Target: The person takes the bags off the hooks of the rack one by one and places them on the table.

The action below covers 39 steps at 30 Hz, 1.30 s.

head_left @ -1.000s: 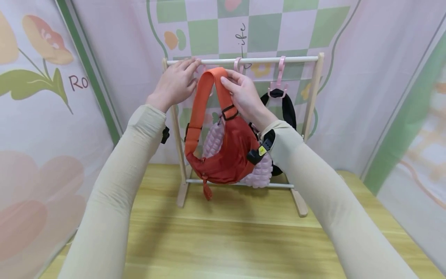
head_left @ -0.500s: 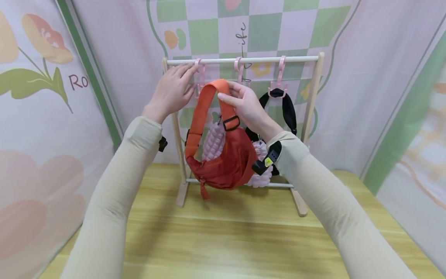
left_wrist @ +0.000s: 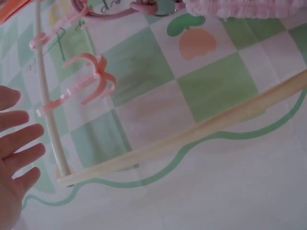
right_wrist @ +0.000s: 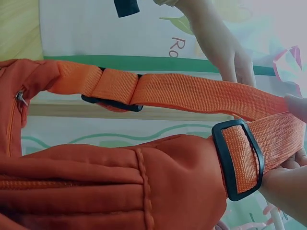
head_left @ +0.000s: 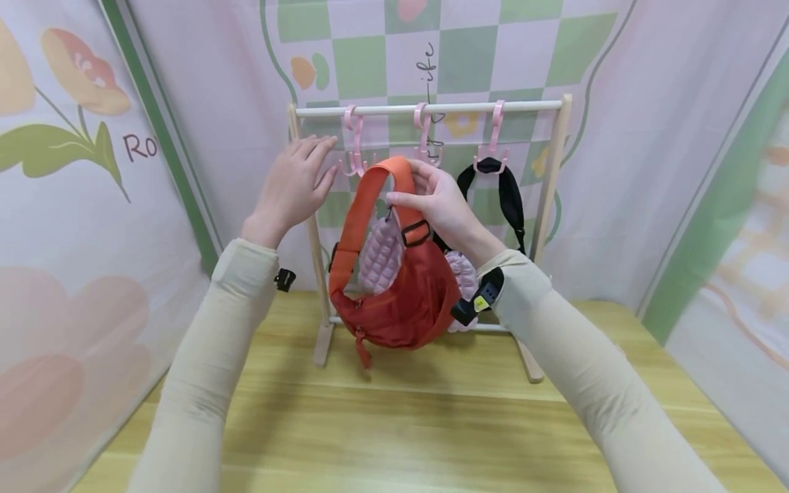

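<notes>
A red sling bag with an orange strap hangs from my right hand, which pinches the strap near its top. The right wrist view shows the strap's black buckle close to that hand. My left hand is held up at the left of the rack with fingers extended, holding nothing. Just beyond its fingertips, a pink hook hangs bare on the rail. Behind the red bag, a quilted pink bag is partly hidden.
The wooden rack with a white rail stands on the wood-grain table. A middle pink hook and a right pink hook are on the rail. A black strap hangs from the right one.
My right hand has lowered the red sling bag from near the rail and brought it closer. The left hand has come off the rail, down and to the left, uncovering the left pink hook.
</notes>
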Each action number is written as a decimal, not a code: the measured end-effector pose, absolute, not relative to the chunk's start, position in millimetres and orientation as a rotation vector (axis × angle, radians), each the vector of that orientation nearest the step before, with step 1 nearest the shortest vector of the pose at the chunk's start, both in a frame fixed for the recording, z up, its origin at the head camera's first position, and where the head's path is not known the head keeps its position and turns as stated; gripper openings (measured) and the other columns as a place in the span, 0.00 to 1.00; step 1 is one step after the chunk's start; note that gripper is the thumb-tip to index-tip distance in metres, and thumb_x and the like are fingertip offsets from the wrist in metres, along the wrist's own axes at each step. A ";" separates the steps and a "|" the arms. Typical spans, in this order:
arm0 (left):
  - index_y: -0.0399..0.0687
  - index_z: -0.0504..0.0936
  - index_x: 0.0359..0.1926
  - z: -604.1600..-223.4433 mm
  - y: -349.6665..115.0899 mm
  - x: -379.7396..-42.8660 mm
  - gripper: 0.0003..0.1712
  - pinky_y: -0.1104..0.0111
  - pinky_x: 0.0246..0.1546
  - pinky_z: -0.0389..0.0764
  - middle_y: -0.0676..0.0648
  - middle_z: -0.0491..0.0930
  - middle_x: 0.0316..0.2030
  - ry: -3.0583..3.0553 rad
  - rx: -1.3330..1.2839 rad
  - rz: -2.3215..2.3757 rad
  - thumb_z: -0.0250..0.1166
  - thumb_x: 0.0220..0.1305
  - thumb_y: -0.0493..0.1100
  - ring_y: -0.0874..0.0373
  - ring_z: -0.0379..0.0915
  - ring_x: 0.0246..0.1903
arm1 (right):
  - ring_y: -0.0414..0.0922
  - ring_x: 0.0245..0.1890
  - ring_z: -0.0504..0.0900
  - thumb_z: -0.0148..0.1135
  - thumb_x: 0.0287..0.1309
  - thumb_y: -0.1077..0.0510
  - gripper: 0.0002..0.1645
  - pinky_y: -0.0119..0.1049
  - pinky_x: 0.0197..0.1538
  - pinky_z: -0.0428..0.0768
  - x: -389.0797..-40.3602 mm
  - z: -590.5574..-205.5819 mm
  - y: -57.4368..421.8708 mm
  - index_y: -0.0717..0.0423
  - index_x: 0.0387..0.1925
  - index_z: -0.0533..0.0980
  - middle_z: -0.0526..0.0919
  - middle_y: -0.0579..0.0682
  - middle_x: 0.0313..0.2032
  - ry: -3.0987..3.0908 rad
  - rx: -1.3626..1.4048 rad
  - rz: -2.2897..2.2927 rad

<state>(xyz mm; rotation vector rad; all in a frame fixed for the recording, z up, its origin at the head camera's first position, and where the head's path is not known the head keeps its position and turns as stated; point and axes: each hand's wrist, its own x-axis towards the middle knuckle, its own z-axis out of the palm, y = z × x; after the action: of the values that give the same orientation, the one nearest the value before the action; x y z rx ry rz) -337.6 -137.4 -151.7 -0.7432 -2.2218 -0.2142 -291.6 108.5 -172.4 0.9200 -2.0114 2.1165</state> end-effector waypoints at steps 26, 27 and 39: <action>0.43 0.74 0.60 -218.5 -134.8 -300.0 0.24 0.56 0.62 0.67 0.43 0.76 0.57 -2.218 -0.817 -0.731 0.51 0.71 0.52 0.49 0.69 0.59 | 0.41 0.54 0.76 0.58 0.58 0.70 0.35 0.28 0.52 0.78 -273.3 -201.4 128.6 0.59 0.67 0.61 0.73 0.56 0.60 -1.997 0.931 2.104; 0.43 0.74 0.60 -221.1 -135.0 -299.2 0.24 0.56 0.63 0.67 0.43 0.76 0.57 -2.222 -0.829 -0.767 0.51 0.71 0.52 0.49 0.69 0.59 | 0.41 0.55 0.76 0.58 0.58 0.70 0.36 0.28 0.52 0.77 -272.7 -202.1 129.4 0.59 0.67 0.61 0.72 0.56 0.60 -1.998 0.932 2.102; 0.52 0.75 0.60 -248.2 -133.2 -290.4 0.27 0.56 0.59 0.71 0.50 0.76 0.58 -2.364 -0.922 -1.047 0.50 0.69 0.60 0.55 0.73 0.54 | 0.43 0.56 0.73 0.54 0.57 0.74 0.36 0.27 0.51 0.78 -270.3 -211.2 139.5 0.63 0.67 0.59 0.71 0.56 0.60 -1.889 0.960 2.204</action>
<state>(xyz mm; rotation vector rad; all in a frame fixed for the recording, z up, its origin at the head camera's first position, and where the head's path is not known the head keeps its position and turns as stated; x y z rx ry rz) -290.4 -133.2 -248.2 -0.9220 -2.3639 -1.0466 -270.3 139.5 -211.2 0.9595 -1.8891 2.2045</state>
